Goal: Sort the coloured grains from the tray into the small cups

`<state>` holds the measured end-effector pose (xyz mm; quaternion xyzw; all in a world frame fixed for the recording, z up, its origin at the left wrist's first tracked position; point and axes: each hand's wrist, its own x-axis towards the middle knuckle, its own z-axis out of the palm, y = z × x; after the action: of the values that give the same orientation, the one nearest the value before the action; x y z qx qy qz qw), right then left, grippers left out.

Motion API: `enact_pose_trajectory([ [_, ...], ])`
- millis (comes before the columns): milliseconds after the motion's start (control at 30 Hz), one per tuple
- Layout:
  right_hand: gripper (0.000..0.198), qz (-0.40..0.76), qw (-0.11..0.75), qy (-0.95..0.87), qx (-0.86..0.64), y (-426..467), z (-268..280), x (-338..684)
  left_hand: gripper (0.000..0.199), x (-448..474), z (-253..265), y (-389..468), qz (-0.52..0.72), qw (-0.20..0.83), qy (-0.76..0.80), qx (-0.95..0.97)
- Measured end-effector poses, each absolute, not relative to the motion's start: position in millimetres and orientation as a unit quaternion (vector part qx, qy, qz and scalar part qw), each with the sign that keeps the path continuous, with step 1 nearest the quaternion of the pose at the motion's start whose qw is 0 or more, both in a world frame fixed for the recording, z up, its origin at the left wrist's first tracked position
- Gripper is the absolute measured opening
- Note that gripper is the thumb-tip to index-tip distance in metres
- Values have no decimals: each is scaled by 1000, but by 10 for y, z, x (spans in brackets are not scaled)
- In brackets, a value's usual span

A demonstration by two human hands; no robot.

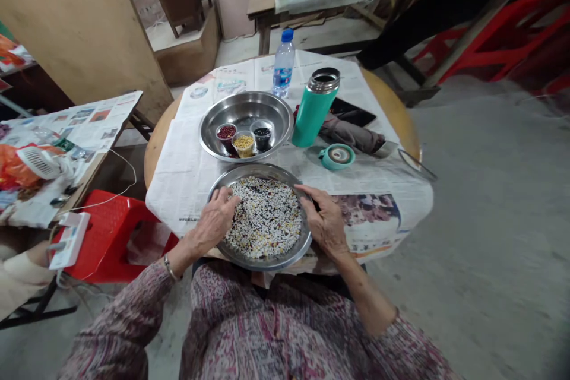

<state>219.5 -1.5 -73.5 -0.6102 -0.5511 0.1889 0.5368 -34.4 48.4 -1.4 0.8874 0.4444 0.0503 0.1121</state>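
A shallow steel basin [291, 259] sits at the near edge of the round table. White, yellow, black and dark red grains and beans [267, 222] are spread mixed over its bottom. My left hand [217, 218] is closed over the left rim, its fingertips reaching inside by the grains. On the opposite side my right hand [326, 218] grips the rim, thumb inward, its other fingers partly hidden. Behind stands a larger steel basin [271, 108] with three clear cups: red beans [227, 132], yellow beans [243, 142] and black beans [262, 132].
Right of the larger basin are an open green thermos [310, 113], its cup-like lid [338, 156], a grey folded umbrella-like item [351, 133] and a dark phone-like slab [354, 111]. A water bottle [284, 65] stands behind. A red stool [107, 237] is at left, near another person's arm [24, 276].
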Motion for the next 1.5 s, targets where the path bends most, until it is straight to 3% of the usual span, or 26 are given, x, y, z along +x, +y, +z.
enact_pose_trajectory([
  [167, 30, 186, 533, -553, -613, -14, -753, 2196, 41, -55, -57, 443, 39, 127, 466, 875],
  [433, 29, 191, 536, -553, -608, -20, -727, 2189, 15, -51, 147, 5, -30, 229, 290, 929],
  [600, 30, 193, 531, -553, -613, -24, -732, 2196, 13, -176, 210, 41, -107, 256, 253, 927],
  [867, 31, 197, 528, -553, -614, -12, -773, 2198, 24, 105, -37, 552, 21, 173, 348, 921],
  [1033, 30, 206, 528, -551, -613, -13, -789, 2197, 14, 77, -13, 660, 87, 126, 427, 891],
  [1233, 31, 207, 534, -547, -611, -17, -783, 2192, 13, -2, 31, 499, 31, 175, 382, 907],
  [1500, 30, 218, 532, -544, -611, -13, -784, 2199, 21, 382, 476, 1114, 187, 98, 374, 903],
])
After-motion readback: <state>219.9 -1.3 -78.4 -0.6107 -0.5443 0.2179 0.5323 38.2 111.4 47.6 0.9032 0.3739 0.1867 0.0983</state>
